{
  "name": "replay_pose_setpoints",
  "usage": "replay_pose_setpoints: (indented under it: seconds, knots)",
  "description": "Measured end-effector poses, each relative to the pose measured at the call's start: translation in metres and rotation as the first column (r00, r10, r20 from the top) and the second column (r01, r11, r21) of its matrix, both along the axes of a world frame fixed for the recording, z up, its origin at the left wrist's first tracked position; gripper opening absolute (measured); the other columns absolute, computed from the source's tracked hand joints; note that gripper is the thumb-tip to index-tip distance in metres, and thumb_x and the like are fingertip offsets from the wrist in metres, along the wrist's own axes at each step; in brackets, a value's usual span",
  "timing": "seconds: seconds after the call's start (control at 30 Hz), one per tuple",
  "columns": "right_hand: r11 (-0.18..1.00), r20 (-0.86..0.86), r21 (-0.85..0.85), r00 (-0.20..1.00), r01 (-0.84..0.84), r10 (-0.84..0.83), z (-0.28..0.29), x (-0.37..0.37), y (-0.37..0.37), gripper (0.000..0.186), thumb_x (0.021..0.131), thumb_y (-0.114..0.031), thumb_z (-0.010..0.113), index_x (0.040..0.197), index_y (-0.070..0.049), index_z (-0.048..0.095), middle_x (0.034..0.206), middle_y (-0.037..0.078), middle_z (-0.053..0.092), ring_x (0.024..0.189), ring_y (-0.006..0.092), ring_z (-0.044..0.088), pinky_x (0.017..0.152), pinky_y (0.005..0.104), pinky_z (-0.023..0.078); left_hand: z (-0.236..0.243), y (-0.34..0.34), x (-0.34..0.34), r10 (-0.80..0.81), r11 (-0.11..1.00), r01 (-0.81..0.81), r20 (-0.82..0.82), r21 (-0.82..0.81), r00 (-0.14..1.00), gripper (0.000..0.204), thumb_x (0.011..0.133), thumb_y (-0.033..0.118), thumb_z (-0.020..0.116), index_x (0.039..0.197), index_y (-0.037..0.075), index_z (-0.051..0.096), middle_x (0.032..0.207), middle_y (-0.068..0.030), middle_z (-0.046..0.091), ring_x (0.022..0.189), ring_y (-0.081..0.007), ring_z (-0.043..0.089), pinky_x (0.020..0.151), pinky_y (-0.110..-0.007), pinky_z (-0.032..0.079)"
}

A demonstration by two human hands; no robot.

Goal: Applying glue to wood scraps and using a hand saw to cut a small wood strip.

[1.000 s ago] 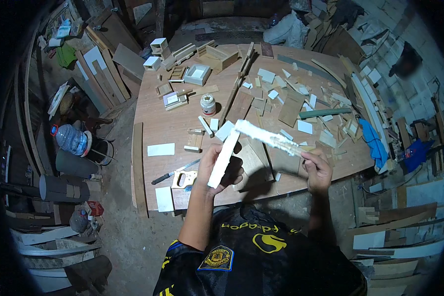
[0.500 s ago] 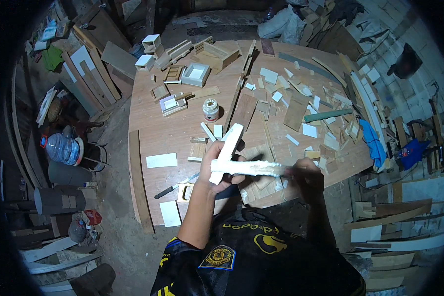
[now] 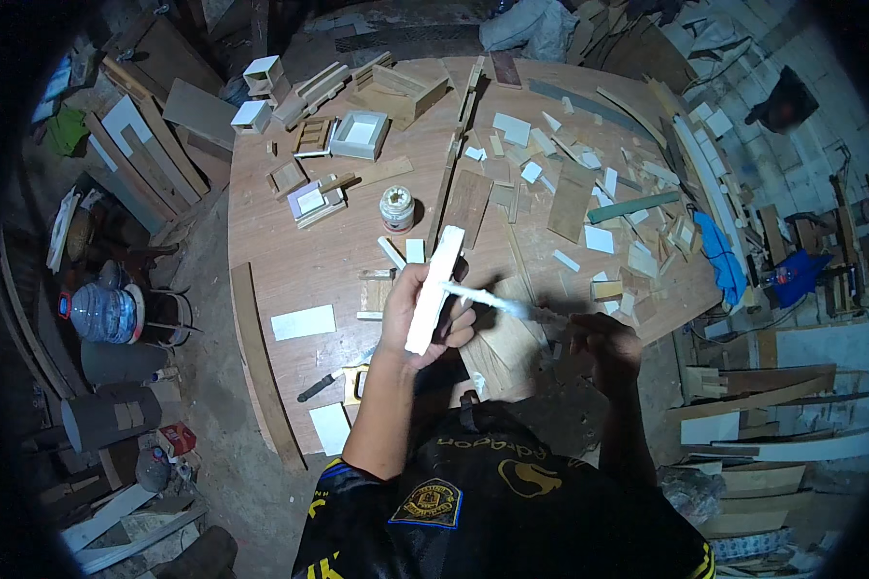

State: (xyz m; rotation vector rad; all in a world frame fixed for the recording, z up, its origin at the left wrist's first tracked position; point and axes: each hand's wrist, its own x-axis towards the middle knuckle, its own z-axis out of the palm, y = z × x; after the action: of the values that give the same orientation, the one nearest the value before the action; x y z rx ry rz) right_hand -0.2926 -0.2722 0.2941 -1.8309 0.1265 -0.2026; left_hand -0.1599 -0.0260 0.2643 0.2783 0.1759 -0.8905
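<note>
My left hand (image 3: 415, 320) grips a white-faced strip (image 3: 434, 289), held lengthwise above the table. My right hand (image 3: 599, 343) is closed on the end of a thin stick (image 3: 488, 298) smeared with white paste, whose far end touches the middle of the strip. Just beyond the strip stands an open glass jar (image 3: 397, 212) of pale paste. A hand saw (image 3: 353, 382) with a wooden handle and a black-handled blade (image 3: 316, 388) lie left of my left forearm, beside white rectangular pieces (image 3: 302, 322).
The wooden table (image 3: 266, 222) bears several small boxes (image 3: 357, 135) at back left, scattered offcuts (image 3: 574, 203) at right and a blue cloth (image 3: 719, 256). A water bottle (image 3: 104, 311) rests on a stool to the left. Boards (image 3: 782, 439) are stacked low at right.
My right hand has swung the coated stick from the strip's far end down across it, then turned it edge-on against the strip's middle. The view has shifted slightly.
</note>
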Motion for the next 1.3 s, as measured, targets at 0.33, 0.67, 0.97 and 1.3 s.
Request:
replay_pose_setpoints:
  seconds: [0.33,0.67,0.97,1.3]
  knots:
    - [0.975,-0.054,0.08,0.978,0.207,-0.203,-0.022,-0.007,0.006,0.028,0.097,-0.012,0.052,0.111,0.009,0.065,0.066,0.009,0.059,0.054,0.0135,0.051,0.052,0.0269,0.041,-0.012,-0.002,-0.006,0.144,0.969,-0.126,0.072,-0.213,0.987,0.046,0.101,0.044,0.031,0.098,0.006,0.056,0.056,-0.0081,0.043,0.04,-0.0149,0.034,0.038,-0.027,0.028]
    - [0.986,-0.106,0.022,0.981,0.164,-0.16,-0.003,-0.006,0.017,0.025,0.096,-0.013,0.054,0.104,0.005,0.069,0.066,0.004,0.057,0.057,0.0102,0.049,0.052,0.0259,0.038,0.004,-0.002,-0.007,0.143,0.99,-0.143,0.05,-0.015,0.988,0.037,0.099,0.041,0.037,0.085,0.011,0.054,0.055,-0.0056,0.041,0.04,-0.0139,0.032,0.036,-0.027,0.026]
    - [0.974,-0.025,-0.203,0.994,0.096,-0.103,0.001,-0.017,0.004,0.022,0.093,-0.006,0.053,0.102,0.003,0.071,0.066,0.005,0.058,0.052,0.0103,0.048,0.048,0.0258,0.037,0.018,-0.01,-0.011,0.316,0.831,-0.301,0.049,0.467,0.948,0.037,0.095,0.043,0.042,0.097,0.01,0.059,0.067,-0.0026,0.055,0.044,-0.0155,0.048,0.037,-0.026,0.038]
    - [0.979,0.055,-0.184,0.995,0.087,-0.078,0.013,-0.035,-0.022,0.024,0.097,-0.016,0.057,0.098,0.005,0.069,0.072,0.005,0.059,0.061,0.0113,0.052,0.055,0.0271,0.041,0.009,0.002,-0.016,0.239,0.914,-0.3,0.237,0.272,0.942,0.036,0.101,0.038,0.039,0.092,0.009,0.057,0.065,-0.004,0.058,0.046,-0.0148,0.054,0.044,-0.027,0.046]
